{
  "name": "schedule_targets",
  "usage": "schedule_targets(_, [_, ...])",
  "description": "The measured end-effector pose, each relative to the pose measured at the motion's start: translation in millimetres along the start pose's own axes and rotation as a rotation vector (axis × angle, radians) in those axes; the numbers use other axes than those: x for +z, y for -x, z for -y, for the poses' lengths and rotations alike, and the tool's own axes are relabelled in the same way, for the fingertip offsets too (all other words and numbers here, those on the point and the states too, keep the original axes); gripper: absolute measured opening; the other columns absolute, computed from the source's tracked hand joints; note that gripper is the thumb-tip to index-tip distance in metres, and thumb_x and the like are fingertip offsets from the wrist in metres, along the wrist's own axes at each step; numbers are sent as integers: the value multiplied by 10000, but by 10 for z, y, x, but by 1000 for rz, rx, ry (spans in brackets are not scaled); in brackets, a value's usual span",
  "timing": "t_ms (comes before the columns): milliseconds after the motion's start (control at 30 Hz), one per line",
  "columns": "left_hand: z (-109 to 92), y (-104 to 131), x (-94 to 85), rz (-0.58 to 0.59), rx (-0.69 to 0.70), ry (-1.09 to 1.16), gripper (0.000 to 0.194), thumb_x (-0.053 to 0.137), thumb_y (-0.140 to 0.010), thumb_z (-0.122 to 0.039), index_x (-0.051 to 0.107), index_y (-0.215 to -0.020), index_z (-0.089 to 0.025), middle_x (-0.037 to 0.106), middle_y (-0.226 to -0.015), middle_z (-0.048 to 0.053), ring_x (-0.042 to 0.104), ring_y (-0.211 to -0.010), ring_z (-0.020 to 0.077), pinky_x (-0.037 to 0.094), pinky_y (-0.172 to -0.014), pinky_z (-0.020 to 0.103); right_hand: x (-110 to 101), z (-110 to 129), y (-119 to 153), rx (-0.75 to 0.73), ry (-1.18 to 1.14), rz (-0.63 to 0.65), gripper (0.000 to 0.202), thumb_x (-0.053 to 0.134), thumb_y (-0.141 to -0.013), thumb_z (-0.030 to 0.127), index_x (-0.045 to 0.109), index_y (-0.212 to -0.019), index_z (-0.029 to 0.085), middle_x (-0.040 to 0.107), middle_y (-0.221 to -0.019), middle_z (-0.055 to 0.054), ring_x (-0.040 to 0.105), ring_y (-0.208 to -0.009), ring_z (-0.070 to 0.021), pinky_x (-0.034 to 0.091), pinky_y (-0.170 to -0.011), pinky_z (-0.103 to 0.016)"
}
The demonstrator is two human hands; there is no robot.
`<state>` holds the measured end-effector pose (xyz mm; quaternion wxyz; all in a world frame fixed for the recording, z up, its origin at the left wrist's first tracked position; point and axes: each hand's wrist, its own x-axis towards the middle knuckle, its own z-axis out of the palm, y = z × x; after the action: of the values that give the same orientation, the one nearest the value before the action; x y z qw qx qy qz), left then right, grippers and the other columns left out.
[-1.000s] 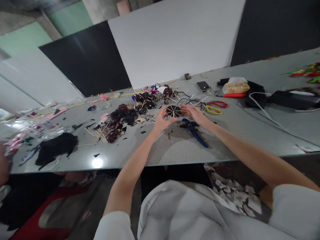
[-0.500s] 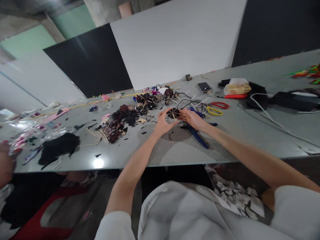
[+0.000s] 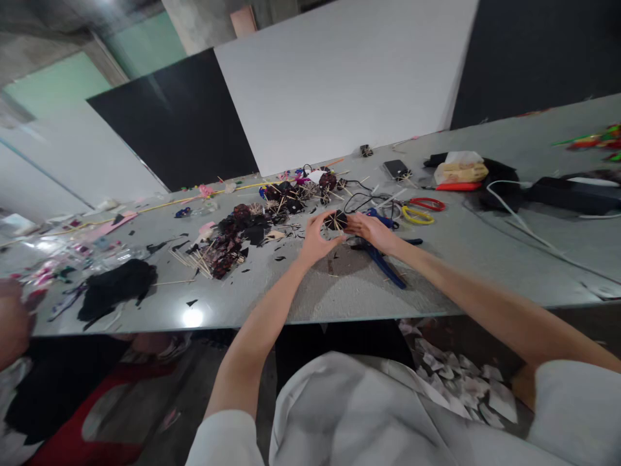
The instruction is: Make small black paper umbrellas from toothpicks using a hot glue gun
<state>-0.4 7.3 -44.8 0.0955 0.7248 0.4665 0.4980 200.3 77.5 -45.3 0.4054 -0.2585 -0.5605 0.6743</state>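
Between my hands, raised a little over the table [image 3: 310, 291], is a dark round piece [image 3: 336, 221] with pale thin sticks fanning across it. My left hand [image 3: 317, 241] curls round its left side, thumb underneath. My right hand [image 3: 369, 230] has its fingertips at the right edge of the piece; whether they pinch a stick there is too small to make out. Under the right wrist lie blue-handled pliers [image 3: 385, 265]. Behind that hand is a blue glue gun [image 3: 381, 218], partly covered. A pile of similar dark pieces with sticks [image 3: 291, 194] lies further back.
Left of my hands are loose sticks [image 3: 191, 259], dark scraps [image 3: 226, 249] and black cloth [image 3: 116, 285]. To the right lie red-and-yellow-handled scissors [image 3: 418, 215], a phone [image 3: 395, 169] and a white cable [image 3: 524, 226]. Another person's arm [image 3: 12, 317] shows at the left edge.
Both hands stay at nearly the same spot round the dark piece. The view shifts very slightly; nothing is taken up or put down.
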Motion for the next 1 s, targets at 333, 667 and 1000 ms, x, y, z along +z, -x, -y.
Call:
schedule_targets(333, [104,18,65,-51,-69,117,1094,891,-689,-655,360,-1572,-291,445,-1578,180,511,-1416,359,416,-1191,569,-8,18,28,13,-4,-11,416,645,-967,600,774,-963,203,821,-1002,-124,783,-1006,-287,582,-1051,-455])
schedule_targets(667, [43,-6,9,-9,-6,31,838,858,-749,-638,553,-1441,-276,614,-1438,141,528,-1372,354,426,-1165,568,-10,40,40,20,-23,44,403,646,-973,569,783,-941,190,822,-991,-138,793,-999,-300,595,-1041,-486])
schedule_targets(1000, [9,-20,-9,-3,77,-7,648,814,-809,-625,646,-1323,-268,681,-1341,122,579,-1296,332,417,-1142,542,-26,33,45,29,-24,59,440,668,-949,610,797,-973,190,826,-985,-129,796,-977,-273,624,-986,-419])
